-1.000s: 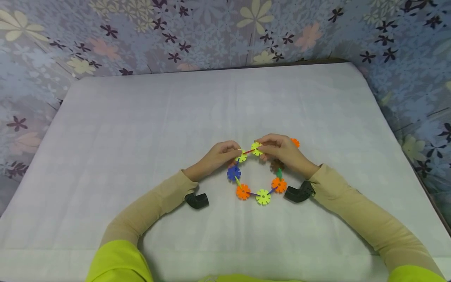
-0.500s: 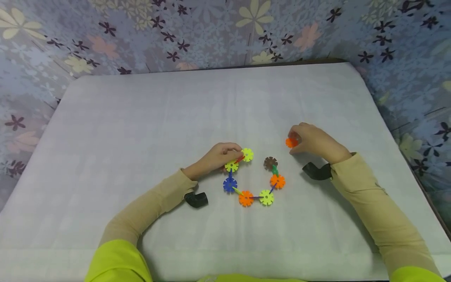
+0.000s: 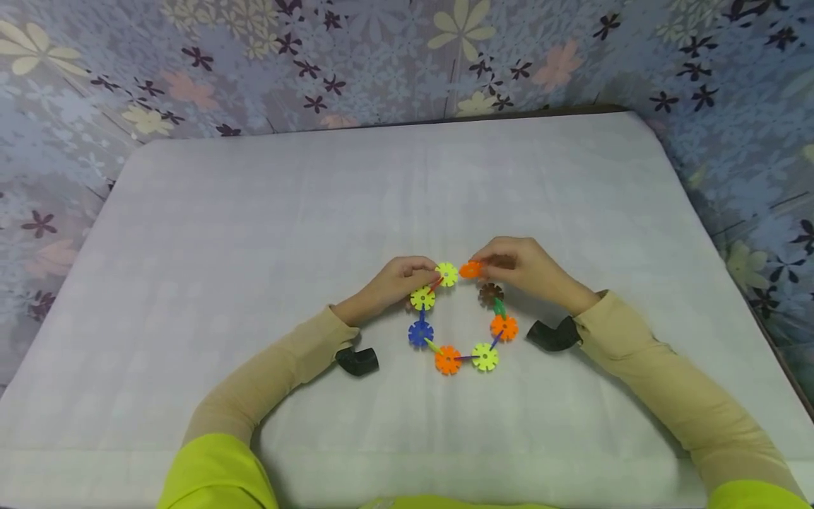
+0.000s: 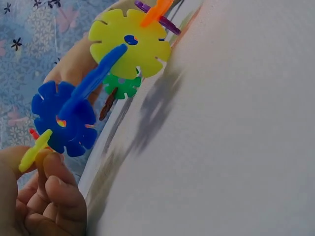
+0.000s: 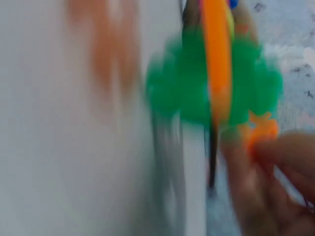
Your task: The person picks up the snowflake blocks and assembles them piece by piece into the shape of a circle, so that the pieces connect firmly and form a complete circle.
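A chain of notched plastic discs, snowflake building pieces, curves into a ring with a gap at its far side. My left hand point(image 3: 397, 283) pinches the chain's end by the yellow disc point(image 3: 448, 274), near a red disc seen edge-on. In my right hand point(image 3: 524, 267) is a loose orange disc point(image 3: 470, 269), pinched by thumb and fingers just right of that yellow disc. Below it stands the brown disc point(image 3: 491, 294), the chain's other end. A blue disc point(image 4: 64, 119) appears close up in the left wrist view; a blurred green disc point(image 5: 192, 83) covers much of the right wrist view.
The white-covered table point(image 3: 286, 212) spreads around the chain. Flower-patterned cloth point(image 3: 381, 63) hangs along its far side and both flanks. Black curved wrist pieces point(image 3: 357, 361) sit beneath each forearm.
My right hand let go of the yellow end disc, reached right, picked up the orange disc and brought it back left to the gap. The left hand kept its hold; the chain shifted slightly.
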